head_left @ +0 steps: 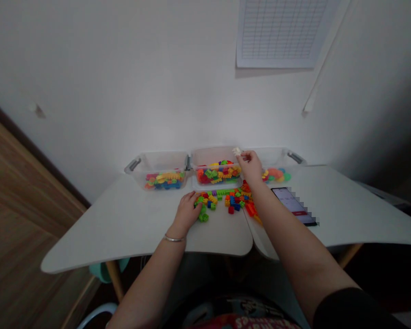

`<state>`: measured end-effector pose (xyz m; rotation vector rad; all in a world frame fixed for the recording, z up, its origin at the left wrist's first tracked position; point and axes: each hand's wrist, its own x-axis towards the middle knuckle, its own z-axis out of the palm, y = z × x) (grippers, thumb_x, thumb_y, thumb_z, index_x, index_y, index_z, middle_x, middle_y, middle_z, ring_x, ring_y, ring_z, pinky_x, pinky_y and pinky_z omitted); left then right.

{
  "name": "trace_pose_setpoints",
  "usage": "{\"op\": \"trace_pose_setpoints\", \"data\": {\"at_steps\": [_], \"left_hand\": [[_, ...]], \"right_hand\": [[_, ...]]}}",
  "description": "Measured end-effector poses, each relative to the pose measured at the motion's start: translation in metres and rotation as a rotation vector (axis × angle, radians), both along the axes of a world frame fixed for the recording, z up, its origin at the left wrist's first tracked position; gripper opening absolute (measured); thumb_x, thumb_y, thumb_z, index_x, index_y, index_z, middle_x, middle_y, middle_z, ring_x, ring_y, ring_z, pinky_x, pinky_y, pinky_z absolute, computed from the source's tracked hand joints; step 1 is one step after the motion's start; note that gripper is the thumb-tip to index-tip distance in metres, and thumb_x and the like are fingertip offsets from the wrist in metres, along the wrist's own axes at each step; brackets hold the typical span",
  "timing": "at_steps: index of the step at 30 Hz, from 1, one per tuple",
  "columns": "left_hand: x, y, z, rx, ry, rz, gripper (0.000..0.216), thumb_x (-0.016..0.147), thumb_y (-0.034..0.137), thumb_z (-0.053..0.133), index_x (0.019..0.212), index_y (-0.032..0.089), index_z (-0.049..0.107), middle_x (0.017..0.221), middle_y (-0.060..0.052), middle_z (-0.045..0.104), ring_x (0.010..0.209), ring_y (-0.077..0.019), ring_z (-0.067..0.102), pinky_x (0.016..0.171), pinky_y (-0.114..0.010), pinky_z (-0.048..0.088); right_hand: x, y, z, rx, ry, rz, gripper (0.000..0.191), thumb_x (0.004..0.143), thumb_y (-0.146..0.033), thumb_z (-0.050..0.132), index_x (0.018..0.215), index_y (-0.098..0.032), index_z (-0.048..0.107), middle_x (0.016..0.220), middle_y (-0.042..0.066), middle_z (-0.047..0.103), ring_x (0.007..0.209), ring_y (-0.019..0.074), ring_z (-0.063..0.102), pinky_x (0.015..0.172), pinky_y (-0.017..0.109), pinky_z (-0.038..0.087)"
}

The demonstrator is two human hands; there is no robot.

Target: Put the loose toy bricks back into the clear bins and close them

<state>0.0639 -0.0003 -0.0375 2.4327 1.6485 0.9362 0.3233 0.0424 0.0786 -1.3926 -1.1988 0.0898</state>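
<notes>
**Sam:** What could go wrong on this white table (130,224)?

**Mia:** The three clear boxes (159,161) stand at the back, and the pile of blocks (231,201) lies just in front of them. Some orange blocks (250,209) sit right by the crack where two table tops meet. I think a bump from an arm could push them down the crack. The phone (292,205) lies near the pile, so a falling block could hit it.

**Sam:** And the hands?

**Mia:** The right hand (251,167) is up over the rim of the middle box (205,157). Its fingers are pinched tight on a small white block (237,151). A loose pinch could let it drop. The left hand (188,210) lies on the table, fingers half curled, touching the green blocks (203,214). I cannot tell if it grips one.
</notes>
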Motion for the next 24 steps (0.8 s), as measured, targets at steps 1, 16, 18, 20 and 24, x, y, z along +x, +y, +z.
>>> {"op": "trace_pose_setpoints", "data": {"at_steps": [1,16,18,20,24], "left_hand": [[0.000,0.000,0.000,0.000,0.003,-0.001,0.039,0.086,0.021,0.056,0.125,0.018,0.063,0.133,-0.013,0.061,0.126,-0.0265,0.054,0.112,-0.047,0.040],[0.001,-0.002,0.003,-0.027,0.009,0.018,0.040,0.086,0.021,0.059,0.125,0.014,0.064,0.133,-0.015,0.060,0.126,-0.0266,0.053,0.113,-0.044,0.039],[0.002,-0.002,0.003,-0.026,0.011,0.018,0.040,0.086,0.021,0.059,0.125,0.015,0.064,0.133,-0.014,0.061,0.126,-0.0264,0.054,0.113,-0.044,0.039],[0.002,-0.001,0.004,-0.027,0.009,0.016,0.039,0.086,0.021,0.058,0.125,0.016,0.064,0.133,-0.014,0.061,0.126,-0.0262,0.054,0.112,-0.045,0.040],[0.002,-0.001,0.003,-0.025,0.005,0.016,0.039,0.086,0.021,0.058,0.124,0.016,0.064,0.132,-0.013,0.061,0.125,-0.0263,0.055,0.112,-0.045,0.040]], "right_hand": [[-0.002,0.002,0.000,-0.038,-0.044,-0.007,0.020,0.078,-0.036,0.060,0.086,-0.018,0.061,0.086,0.006,0.068,0.082,0.0209,0.061,0.080,0.034,0.046],[-0.004,0.009,-0.001,-0.248,-0.226,0.088,0.037,0.081,-0.029,0.062,0.116,-0.017,0.060,0.110,0.007,0.072,0.106,0.0229,0.064,0.098,0.040,0.045],[-0.002,0.008,-0.002,-0.211,-0.143,0.134,0.038,0.081,-0.029,0.062,0.116,-0.015,0.059,0.114,0.010,0.070,0.107,0.0225,0.063,0.097,0.039,0.046],[-0.002,0.001,-0.003,-0.125,-0.072,0.146,0.037,0.082,-0.029,0.059,0.115,-0.015,0.059,0.117,0.012,0.068,0.108,0.0225,0.062,0.097,0.038,0.046],[-0.015,-0.028,-0.016,0.080,-0.131,0.028,0.027,0.083,-0.028,0.054,0.107,-0.017,0.062,0.110,0.011,0.068,0.106,0.0252,0.059,0.097,0.042,0.043]]}}
